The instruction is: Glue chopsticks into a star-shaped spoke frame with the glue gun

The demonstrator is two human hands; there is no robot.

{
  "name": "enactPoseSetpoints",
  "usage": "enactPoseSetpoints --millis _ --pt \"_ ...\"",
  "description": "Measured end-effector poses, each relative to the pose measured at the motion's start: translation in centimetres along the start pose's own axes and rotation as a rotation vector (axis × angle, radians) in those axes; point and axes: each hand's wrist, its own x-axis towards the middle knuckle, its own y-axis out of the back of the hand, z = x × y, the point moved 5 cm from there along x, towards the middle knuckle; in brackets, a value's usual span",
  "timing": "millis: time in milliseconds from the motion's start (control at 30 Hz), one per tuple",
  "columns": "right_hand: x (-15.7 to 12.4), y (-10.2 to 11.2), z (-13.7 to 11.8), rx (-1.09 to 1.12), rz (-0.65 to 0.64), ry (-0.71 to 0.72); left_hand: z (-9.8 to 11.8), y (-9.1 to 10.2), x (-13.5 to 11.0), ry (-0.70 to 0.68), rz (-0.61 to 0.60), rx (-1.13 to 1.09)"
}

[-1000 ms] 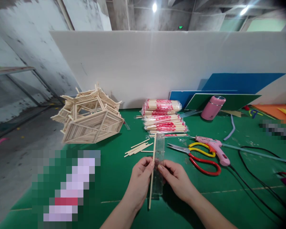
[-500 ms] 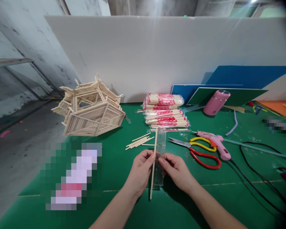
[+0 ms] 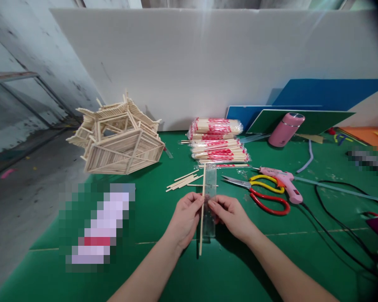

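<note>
We've got the held stick and ruler between left hand and right hand, stick to the left of ruler, over the near middle of the counter; loose sticks lie beyond and left of the hands, stick bundles behind those. Left, we see the stick model on the counter; right, the scissors, glue gun just right of them. Back right, we mark the bottle before the boards, big panel behind everything.
</note>
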Motion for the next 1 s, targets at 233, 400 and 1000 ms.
enactPoseSetpoints --millis 233,400,1000 --pt "0.05 -0.10 -0.06 0.006 0.000 -0.007 0.05 0.00 -0.04 0.002 0.015 0.000" --pt "0.07 -0.08 0.12 0.006 -0.002 -0.005 0.05 0.10 -0.03 0.003 0.031 0.010" --pt "0.16 0.10 0.44 -0.023 -0.001 -0.018 -0.17 0.19 0.11 0.012 0.037 0.038"
